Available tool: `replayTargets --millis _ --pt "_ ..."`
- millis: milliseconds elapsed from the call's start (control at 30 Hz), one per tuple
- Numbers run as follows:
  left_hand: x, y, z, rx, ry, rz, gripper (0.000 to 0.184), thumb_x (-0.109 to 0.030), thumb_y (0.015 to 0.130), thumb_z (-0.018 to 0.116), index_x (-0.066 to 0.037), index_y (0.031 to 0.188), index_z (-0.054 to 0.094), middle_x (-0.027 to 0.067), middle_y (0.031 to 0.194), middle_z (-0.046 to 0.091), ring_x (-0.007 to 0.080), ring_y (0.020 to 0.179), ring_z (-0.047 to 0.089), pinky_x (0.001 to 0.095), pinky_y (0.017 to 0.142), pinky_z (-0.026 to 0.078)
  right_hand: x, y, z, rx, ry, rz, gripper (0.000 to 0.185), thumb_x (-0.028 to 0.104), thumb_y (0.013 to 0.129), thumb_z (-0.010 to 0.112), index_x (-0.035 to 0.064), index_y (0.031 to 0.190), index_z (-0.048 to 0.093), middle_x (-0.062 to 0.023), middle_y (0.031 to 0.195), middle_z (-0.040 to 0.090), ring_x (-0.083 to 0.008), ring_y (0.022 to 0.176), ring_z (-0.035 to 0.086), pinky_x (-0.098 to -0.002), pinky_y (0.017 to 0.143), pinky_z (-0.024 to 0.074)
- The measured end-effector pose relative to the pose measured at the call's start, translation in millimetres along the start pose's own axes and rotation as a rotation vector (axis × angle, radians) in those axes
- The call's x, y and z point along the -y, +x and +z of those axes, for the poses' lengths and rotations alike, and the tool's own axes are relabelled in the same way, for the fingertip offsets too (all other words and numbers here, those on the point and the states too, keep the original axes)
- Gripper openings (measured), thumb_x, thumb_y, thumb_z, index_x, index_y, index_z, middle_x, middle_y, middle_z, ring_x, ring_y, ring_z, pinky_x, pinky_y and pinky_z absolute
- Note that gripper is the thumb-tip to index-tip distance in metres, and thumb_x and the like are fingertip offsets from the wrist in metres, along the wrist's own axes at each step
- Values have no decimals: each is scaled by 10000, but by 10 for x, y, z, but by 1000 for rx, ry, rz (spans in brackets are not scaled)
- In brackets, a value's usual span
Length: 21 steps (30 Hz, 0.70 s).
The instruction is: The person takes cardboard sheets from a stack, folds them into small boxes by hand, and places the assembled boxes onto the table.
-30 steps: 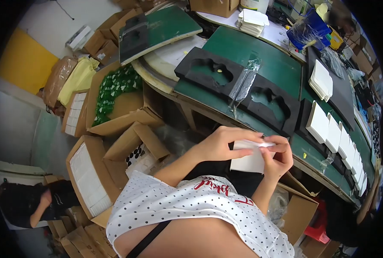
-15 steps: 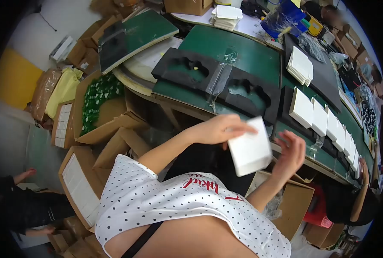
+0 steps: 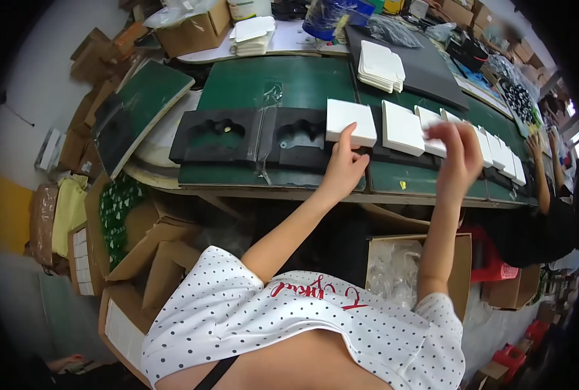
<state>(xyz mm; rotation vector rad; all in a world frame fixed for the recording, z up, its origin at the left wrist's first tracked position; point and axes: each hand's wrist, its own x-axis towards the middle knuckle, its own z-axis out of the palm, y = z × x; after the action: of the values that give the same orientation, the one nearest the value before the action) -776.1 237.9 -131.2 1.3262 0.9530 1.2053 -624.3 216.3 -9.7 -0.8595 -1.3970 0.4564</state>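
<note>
My left hand (image 3: 345,168) is open at the front of a flat white box (image 3: 350,122), its index finger stretched onto the box face and its thumb apart. The box leans on a black foam insert (image 3: 219,138) with wavy cut-outs. To the right, my right hand (image 3: 457,155) is raised in front of the row, open with loosely bent fingers, blurred at the tips, and nothing visible in it. Another white box (image 3: 403,127) stands just left of it. Several more white boxes (image 3: 497,149) continue along the row to the right.
A stack of white flat pieces (image 3: 380,66) lies behind the row, another stack (image 3: 253,35) at the back. A tilted green board (image 3: 143,117) is at left. Below the table edge, an open carton (image 3: 393,270) holds clear plastic. Another person's hands (image 3: 535,146) are at the far right.
The white box has gone from my hands in front of the table onto the foam at the row's left end. Both hands have moved forward over the table, and the view has shifted right.
</note>
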Motion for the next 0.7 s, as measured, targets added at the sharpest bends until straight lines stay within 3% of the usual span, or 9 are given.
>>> replayTargets --millis 133,233,333,367,467,533,600,667,700 --pt "-27 106 152 103 4 -31 527 -19 785 501 -74 1259 277 195 1055 405 130 695 506 239 614 453 -658 682 317 160 -139 108 176 148 819 538 -20 840 585 -65 771 625 -109 735 585 -224 652 454" --pt "129 143 196 4 47 132 430 -20 783 499 -58 1192 371 141 998 448 113 699 502 237 606 459 -1310 1127 470 183 -541 -94 221 216 766 561 27 871 607 -113 790 634 -232 778 615 -306 729 457" --pt "-100 56 -24 167 85 8 335 -26 784 499 -45 1116 453 81 922 491 94 709 499 231 605 458 -1792 1440 486 360 -966 -89 418 381 713 609 55 974 591 -145 1027 585 -258 981 553 -362 841 416" --pt "-237 -15 -77 54 185 92 271 -38 788 496 -41 1059 497 50 842 513 87 689 500 221 603 453 -2027 1469 486 373 -1097 -178 480 426 688 623 61 998 580 -146 1048 574 -267 997 541 -375 850 408" --pt "-349 93 -224 -405 844 561 399 -210 815 538 -84 1180 436 188 1064 441 325 903 482 422 852 389 -2378 1504 482 485 -1353 -319 654 543 612 656 78 1059 550 -143 1074 561 -292 1018 523 -412 865 391" --pt "-188 313 -251 -230 804 380 469 -294 817 532 -95 1220 402 222 1145 379 395 1044 379 508 922 276 -2326 1496 522 651 -1341 -210 746 600 561 669 87 1085 535 -133 1043 579 -305 993 535 -431 857 391" --pt "25 402 -234 13 863 267 563 -399 818 505 -103 1270 348 279 1222 308 437 1201 230 613 961 122 -2234 1477 535 779 -1211 -146 657 563 591 667 81 1026 567 -140 952 599 -311 908 559 -407 798 417" --pt "89 354 -136 77 844 374 582 -406 824 492 -109 1292 314 317 1236 264 450 1210 205 622 962 96 -2100 1529 534 906 -1083 -107 572 527 622 665 74 966 600 -147 861 619 -316 824 584 -384 739 443" --pt "81 336 -99 60 874 366 573 -412 841 457 -113 1302 297 365 1236 222 487 1197 200 617 964 86 -2053 1491 520 868 -1046 -207 390 409 709 626 60 881 614 -147 801 617 -329 763 581 -373 672 453"
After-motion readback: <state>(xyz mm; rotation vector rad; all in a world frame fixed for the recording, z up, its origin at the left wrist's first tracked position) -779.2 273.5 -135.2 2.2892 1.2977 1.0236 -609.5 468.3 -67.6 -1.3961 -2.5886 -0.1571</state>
